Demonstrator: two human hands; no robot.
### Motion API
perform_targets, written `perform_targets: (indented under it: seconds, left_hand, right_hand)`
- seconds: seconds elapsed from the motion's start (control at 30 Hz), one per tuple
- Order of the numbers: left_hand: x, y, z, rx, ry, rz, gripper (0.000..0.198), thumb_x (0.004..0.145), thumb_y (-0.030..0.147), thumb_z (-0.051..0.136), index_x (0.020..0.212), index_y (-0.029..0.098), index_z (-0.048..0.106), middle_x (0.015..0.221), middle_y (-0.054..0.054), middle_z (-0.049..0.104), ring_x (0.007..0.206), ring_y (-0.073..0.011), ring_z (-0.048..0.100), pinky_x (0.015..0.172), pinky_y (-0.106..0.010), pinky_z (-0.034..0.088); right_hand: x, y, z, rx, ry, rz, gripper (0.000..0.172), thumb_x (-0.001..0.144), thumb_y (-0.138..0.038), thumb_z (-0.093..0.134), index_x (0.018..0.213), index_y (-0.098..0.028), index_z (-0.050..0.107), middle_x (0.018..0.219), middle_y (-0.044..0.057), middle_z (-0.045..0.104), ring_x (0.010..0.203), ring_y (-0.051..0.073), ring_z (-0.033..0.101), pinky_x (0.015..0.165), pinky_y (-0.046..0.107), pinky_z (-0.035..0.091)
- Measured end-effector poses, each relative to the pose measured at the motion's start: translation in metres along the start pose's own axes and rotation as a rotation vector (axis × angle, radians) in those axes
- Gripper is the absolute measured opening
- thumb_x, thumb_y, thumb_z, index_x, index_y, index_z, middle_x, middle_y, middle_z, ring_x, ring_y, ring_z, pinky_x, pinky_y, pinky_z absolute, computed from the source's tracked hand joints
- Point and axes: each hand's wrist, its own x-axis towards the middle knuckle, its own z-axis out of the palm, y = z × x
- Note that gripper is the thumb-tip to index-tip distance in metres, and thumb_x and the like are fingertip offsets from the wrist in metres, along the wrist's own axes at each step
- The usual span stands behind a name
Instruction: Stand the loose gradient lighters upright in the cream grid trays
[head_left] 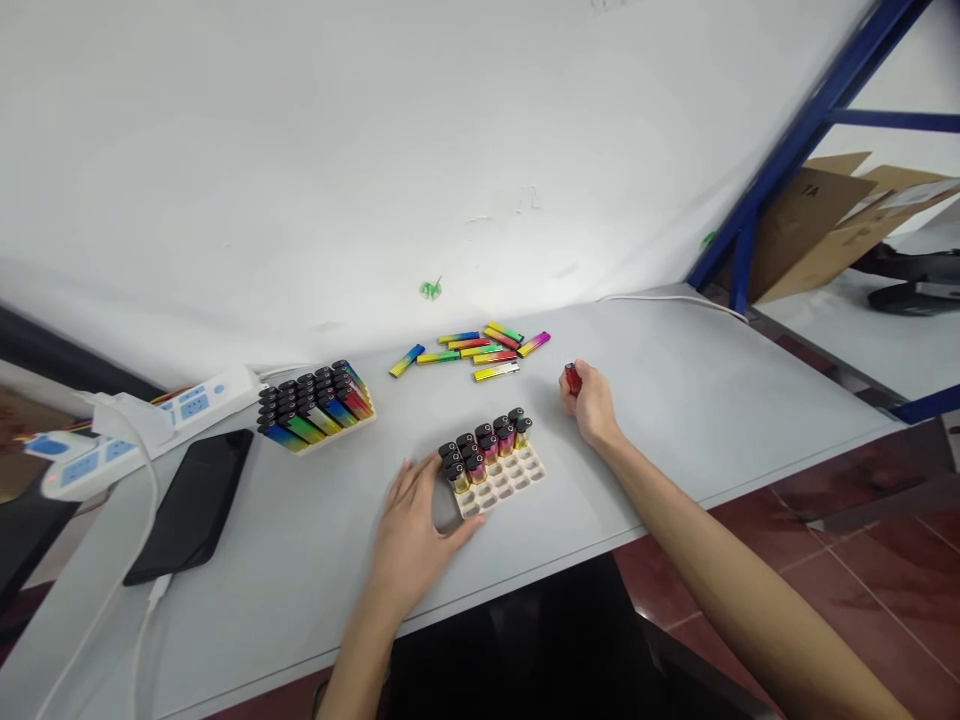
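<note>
My left hand (412, 535) grips the left end of a cream tray (517, 478) with rows of oval holes, thumb at its front corner and fingers along its far side. Black-capped lighters (489, 446) with clear pink and yellowish bodies stand upright in the tray's back and left holes; several front holes are bare. My right hand (590, 402), raised to the right of the tray, is closed around a small red lighter (573, 379), mostly hidden by the fingers. Behind the tray lies a loose pile of slim two-coloured lighters (487, 350).
A second tray (337, 437) packed with black-topped, multicoloured lighters stands at the left. Beyond it are a white power strip (202, 400), a black phone (191, 505) and white cables. The wall closes off the back; a blue metal frame (795, 150) and cardboard boxes (832, 220) stand at right.
</note>
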Motion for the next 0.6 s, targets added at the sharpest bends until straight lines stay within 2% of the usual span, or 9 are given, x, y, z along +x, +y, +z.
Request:
perform_targets:
  seconds: [0.1, 0.33, 0.43, 0.53, 0.6]
  left_hand:
    - [0.0001, -0.0004, 0.0005, -0.005, 0.004, 0.004, 0.08, 0.082, 0.063, 0.061, 0.146, 0.02, 0.038, 0.149, -0.014, 0.049, 0.146, -0.039, 0.032, 0.114, -0.058, 0.038]
    - [-0.0002, -0.0005, 0.001, -0.019, 0.011, 0.016, 0.079, 0.082, 0.061, 0.062, 0.146, 0.02, 0.039, 0.148, -0.013, 0.05, 0.146, -0.0392, 0.032, 0.114, -0.058, 0.038]
    - [0.0, -0.0009, 0.0014, -0.026, 0.014, 0.006, 0.079, 0.082, 0.062, 0.062, 0.146, 0.022, 0.038, 0.148, -0.012, 0.05, 0.146, -0.0387, 0.032, 0.113, -0.057, 0.038]
    - [0.0002, -0.0007, 0.0012, -0.036, 0.015, 0.001, 0.079, 0.081, 0.062, 0.063, 0.146, 0.023, 0.039, 0.148, -0.012, 0.05, 0.146, -0.0382, 0.032, 0.113, -0.057, 0.039]
    - [0.0002, 0.0001, 0.0006, -0.039, 0.015, 0.003, 0.079, 0.081, 0.062, 0.063, 0.146, 0.023, 0.039, 0.148, -0.011, 0.05, 0.146, -0.038, 0.032, 0.114, -0.056, 0.038]
  right_hand:
    - [-0.0027, -0.0035, 0.0029, 0.043, 0.074, 0.01, 0.053, 0.092, -0.064, 0.027, 0.056, -0.025, 0.031, 0.047, -0.005, 0.024, 0.042, 0.012, 0.022, 0.043, 0.028, 0.021]
    - [-0.0066, -0.0037, 0.0017, -0.01, 0.068, -0.025, 0.049, 0.096, -0.046, 0.027, 0.053, -0.023, 0.033, 0.047, -0.004, 0.026, 0.044, 0.012, 0.025, 0.046, 0.029, 0.022]
    - [-0.0073, -0.0032, 0.0026, -0.032, 0.092, -0.033, 0.05, 0.097, -0.046, 0.028, 0.052, -0.023, 0.034, 0.047, -0.003, 0.028, 0.045, 0.012, 0.026, 0.047, 0.029, 0.022]
    - [-0.0068, -0.0026, 0.0044, 0.03, 0.113, -0.013, 0.054, 0.097, -0.055, 0.027, 0.06, -0.022, 0.047, 0.051, -0.004, 0.03, 0.046, 0.013, 0.027, 0.048, 0.029, 0.022]
    - [-0.0058, -0.0017, 0.0054, 0.079, 0.106, -0.021, 0.056, 0.097, -0.061, 0.026, 0.073, -0.022, 0.058, 0.055, -0.004, 0.033, 0.048, 0.013, 0.029, 0.049, 0.029, 0.024]
